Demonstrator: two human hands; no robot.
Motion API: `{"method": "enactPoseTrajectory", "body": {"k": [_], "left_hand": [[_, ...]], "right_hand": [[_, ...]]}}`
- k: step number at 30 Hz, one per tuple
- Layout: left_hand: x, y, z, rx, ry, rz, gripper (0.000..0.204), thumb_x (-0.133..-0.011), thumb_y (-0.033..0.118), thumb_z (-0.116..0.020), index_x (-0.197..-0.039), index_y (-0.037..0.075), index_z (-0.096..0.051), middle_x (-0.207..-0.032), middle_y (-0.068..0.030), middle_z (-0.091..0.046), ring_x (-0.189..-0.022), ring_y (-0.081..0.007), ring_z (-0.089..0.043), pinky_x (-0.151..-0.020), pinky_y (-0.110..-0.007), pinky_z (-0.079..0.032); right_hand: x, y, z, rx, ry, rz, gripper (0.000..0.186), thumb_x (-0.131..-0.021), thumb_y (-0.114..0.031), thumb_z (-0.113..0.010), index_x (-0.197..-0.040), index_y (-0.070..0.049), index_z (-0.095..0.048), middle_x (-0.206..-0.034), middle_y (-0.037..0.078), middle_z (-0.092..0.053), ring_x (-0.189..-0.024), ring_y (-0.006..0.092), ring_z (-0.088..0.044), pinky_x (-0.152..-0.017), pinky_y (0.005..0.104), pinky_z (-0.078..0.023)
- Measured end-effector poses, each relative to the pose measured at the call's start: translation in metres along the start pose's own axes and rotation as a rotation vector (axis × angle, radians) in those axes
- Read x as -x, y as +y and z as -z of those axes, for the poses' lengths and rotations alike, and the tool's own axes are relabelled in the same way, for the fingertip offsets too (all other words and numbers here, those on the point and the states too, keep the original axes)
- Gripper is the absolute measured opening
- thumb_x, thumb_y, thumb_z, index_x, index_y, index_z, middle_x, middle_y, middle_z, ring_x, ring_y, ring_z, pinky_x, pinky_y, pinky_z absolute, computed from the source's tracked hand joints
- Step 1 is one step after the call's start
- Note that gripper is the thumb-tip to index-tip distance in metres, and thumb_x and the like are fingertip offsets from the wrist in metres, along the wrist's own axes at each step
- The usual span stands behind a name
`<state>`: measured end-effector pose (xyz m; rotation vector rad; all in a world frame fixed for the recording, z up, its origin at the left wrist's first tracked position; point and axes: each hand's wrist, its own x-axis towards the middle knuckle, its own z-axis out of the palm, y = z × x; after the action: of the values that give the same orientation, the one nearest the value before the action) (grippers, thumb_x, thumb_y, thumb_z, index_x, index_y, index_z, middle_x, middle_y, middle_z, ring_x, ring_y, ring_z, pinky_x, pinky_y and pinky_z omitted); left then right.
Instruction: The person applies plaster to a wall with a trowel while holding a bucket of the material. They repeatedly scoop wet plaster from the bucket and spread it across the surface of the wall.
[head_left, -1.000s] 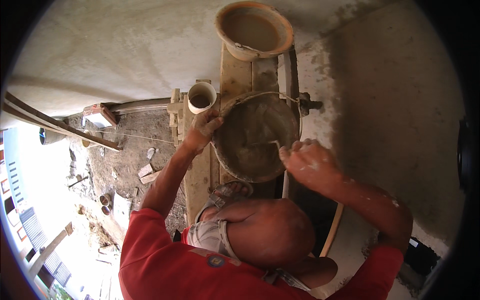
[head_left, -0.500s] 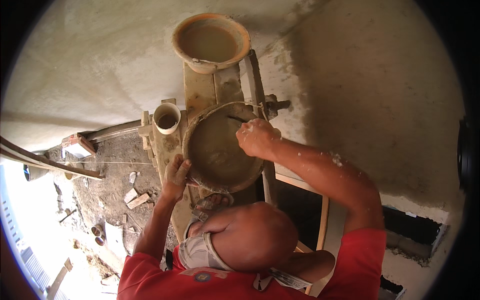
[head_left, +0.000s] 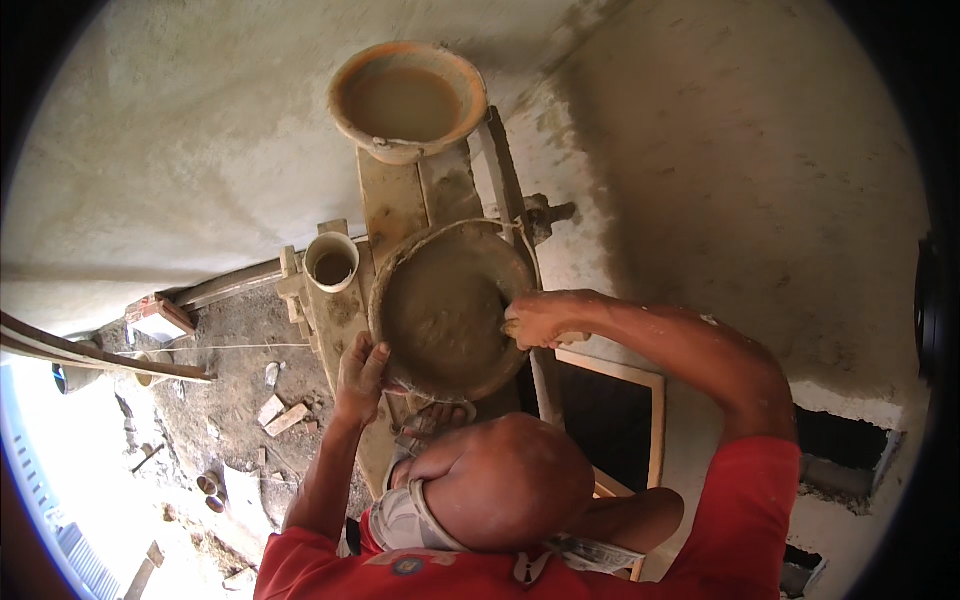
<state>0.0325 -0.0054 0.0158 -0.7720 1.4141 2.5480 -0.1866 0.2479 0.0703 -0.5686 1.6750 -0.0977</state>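
Observation:
A round tub point(head_left: 375, 300) of wet grey-brown mortar point(head_left: 440, 300) stands on a plank platform in front of me. My left hand point(head_left: 361, 378) grips the near left rim, thumb at its edge. My right hand point(head_left: 548, 318) is closed round the wooden handle of a trowel point(head_left: 573, 338) at the tub's right side. The trowel's blade is mostly hidden in the mortar and behind the hand. Lumps and streaks mark the mortar's surface.
An orange-rimmed basin point(head_left: 470, 100) of murky water stands at the planks' far end. Left of the tub is a small white bucket point(head_left: 345, 280). Plastered walls point(head_left: 700, 180) rise close by. Below left lies rough ground point(head_left: 235, 360) with wood scraps. A wooden frame point(head_left: 655, 430) surrounds a dark opening.
My right hand has drawn the trowel from the tub's far side toward me, down along its right rim. My left hand stays on the rim. The whole view has shifted slightly.

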Motion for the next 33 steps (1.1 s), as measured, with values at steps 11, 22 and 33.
{"method": "enactPoseTrajectory", "body": {"k": [11,22,33], "left_hand": [[0.002,-0.003,0.006,-0.051,-0.01,-0.018,0.024,-0.101,0.03,-0.055,-0.108,0.008,-0.052,-0.09,-0.0039,-0.064,-0.071,-0.0102,-0.065,-0.054,-0.025,-0.059],[-0.002,-0.006,0.014,-0.055,-0.044,0.013,0.029,-0.101,0.033,-0.057,-0.108,0.006,-0.052,-0.09,-0.0057,-0.065,-0.072,-0.0125,-0.067,-0.055,-0.027,-0.059],[0.018,-0.018,0.01,-0.039,0.01,0.006,0.036,-0.101,0.038,-0.056,-0.112,0.004,-0.051,-0.1,-0.0088,-0.064,-0.085,-0.0168,-0.067,-0.07,-0.035,-0.059]], "right_hand": [[0.033,-0.056,-0.055,-0.7,0.052,-0.207,0.027,-0.089,-0.015,-0.065,-0.112,-0.003,-0.055,-0.07,0.005,-0.056,-0.053,0.0128,-0.056,-0.044,0.0312,-0.047],[0.04,-0.066,-0.083,-1.02,0.22,-0.074,0.023,-0.092,-0.017,-0.063,-0.112,-0.008,-0.055,-0.072,0.002,-0.054,-0.056,0.0087,-0.053,-0.045,0.027,-0.045],[0.096,-0.073,-0.043,0.396,0.757,0.009,0.04,-0.087,-0.013,-0.056,-0.126,-0.003,-0.058,-0.093,0.025,-0.067,-0.089,0.0419,-0.068,-0.078,0.0489,-0.055]]}}
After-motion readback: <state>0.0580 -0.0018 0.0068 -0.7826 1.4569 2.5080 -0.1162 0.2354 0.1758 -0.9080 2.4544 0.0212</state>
